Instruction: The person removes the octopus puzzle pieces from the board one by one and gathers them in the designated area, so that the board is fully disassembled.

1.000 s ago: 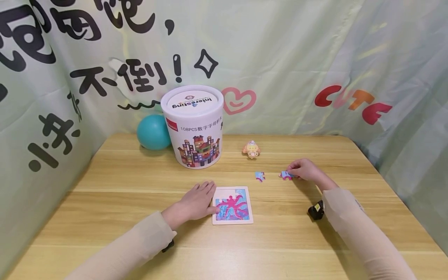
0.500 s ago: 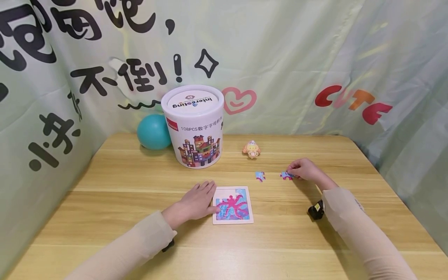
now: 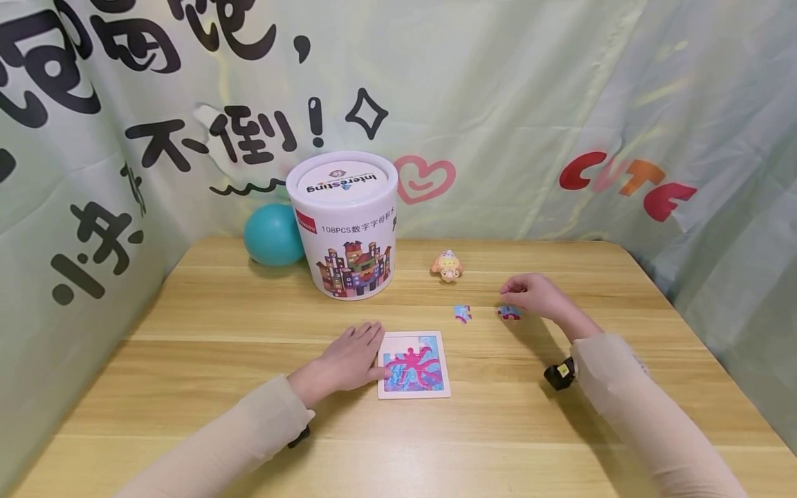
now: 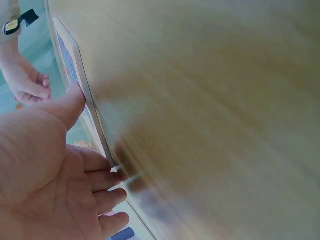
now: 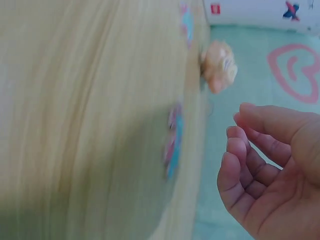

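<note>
Though between both hands (image 3: 345, 358) (image 3: 535, 296), octopus puzzle (image 3: 414, 374) against the left alone.

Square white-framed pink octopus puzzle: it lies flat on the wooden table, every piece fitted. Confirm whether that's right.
Not complete: the head view shows the puzzle unfilled at its upper left. It does lie flat on the wooden table.

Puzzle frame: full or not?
Not full: the puzzle frame shows a pale gap near its top, and loose pieces lie outside it.
</note>
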`<state>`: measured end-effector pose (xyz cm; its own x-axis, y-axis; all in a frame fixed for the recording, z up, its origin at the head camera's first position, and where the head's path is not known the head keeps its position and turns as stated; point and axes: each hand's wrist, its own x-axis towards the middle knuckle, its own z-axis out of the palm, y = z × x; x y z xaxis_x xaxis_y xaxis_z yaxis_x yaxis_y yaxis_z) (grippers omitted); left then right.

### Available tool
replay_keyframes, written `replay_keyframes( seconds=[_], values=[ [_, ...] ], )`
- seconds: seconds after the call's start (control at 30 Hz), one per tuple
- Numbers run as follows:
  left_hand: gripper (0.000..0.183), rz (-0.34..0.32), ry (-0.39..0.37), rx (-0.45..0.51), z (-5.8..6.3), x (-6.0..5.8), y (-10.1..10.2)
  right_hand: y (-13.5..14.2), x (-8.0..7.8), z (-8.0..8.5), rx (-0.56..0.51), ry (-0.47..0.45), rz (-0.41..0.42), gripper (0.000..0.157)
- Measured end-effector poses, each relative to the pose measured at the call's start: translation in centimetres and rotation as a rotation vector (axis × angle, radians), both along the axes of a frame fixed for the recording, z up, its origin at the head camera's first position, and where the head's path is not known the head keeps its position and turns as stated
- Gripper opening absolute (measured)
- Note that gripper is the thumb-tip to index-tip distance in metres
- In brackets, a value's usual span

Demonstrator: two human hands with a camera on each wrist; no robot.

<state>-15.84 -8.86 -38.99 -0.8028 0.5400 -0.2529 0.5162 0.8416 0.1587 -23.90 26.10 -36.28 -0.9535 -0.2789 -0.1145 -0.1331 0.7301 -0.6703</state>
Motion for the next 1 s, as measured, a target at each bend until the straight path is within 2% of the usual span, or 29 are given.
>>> replay_keyframes(
  seconds=[0.2, 0.53, 0.67, 1.0],
  values=[
    [0.077, 0.0, 0.0, 0.007, 0.0, 0.0, 0.0, -2.3, 0.8, 0.3, -0.031, 0.027, 0.071, 0.02],
    [0.076, 0.0, -0.004, 0.003, 0.0, 0.0, -0.1, -6.6, 2.3, -0.1, -0.114, 0.076, 0.222, 0.013],
    [0.076, -0.005, 0.0, 0.0, -0.1, -0.1, -0.1, -8.0, 3.0, -0.5, -0.107, 0.09, 0.272, 0.012],
    [0.077, -0.001, -0.001, 0.001, -0.3, -0.2, -0.1, -10.9, 4.1, -1.5, -0.102, 0.045, 0.384, 0.007]
  ],
)
